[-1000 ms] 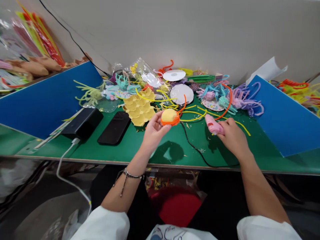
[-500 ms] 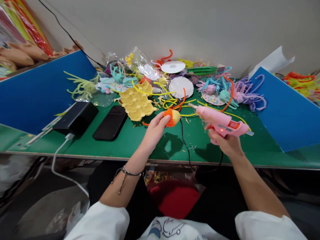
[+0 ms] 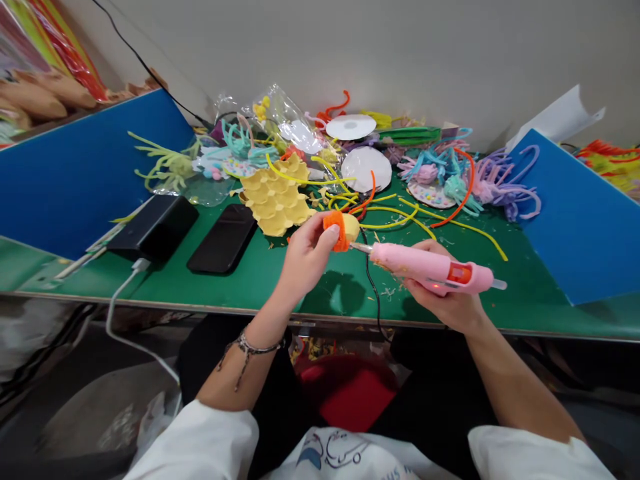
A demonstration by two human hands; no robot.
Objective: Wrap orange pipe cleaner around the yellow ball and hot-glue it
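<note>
Between the thumb and fingers of my left hand [image 3: 309,259] is a small yellow egg-shaped piece [image 3: 351,228] with orange pipe cleaner [image 3: 334,231] wrapped around it. I hold it above the green tabletop. My right hand [image 3: 447,297] grips a pink hot glue gun [image 3: 417,261], its red light lit. The metal nozzle [image 3: 361,247] points left and is at the lower edge of the yellow piece; whether it touches, I cannot tell. Loose yellow pipe cleaners [image 3: 385,211] and an orange pipe cleaner [image 3: 470,190] lie just behind my hands.
A yellow egg-carton piece [image 3: 277,200], black phone [image 3: 223,240] and black power bank [image 3: 155,229] with a white cable are at left. White discs [image 3: 367,169] and pipe-cleaner bundles [image 3: 505,180] lie at the back. Blue panels [image 3: 583,227] flank both sides. A black cord [image 3: 373,293] hangs over the front edge.
The glue gun has moved left and swung level, bringing its nozzle to the yellow piece. My left hand has shifted slightly, still holding the wrapped piece.
</note>
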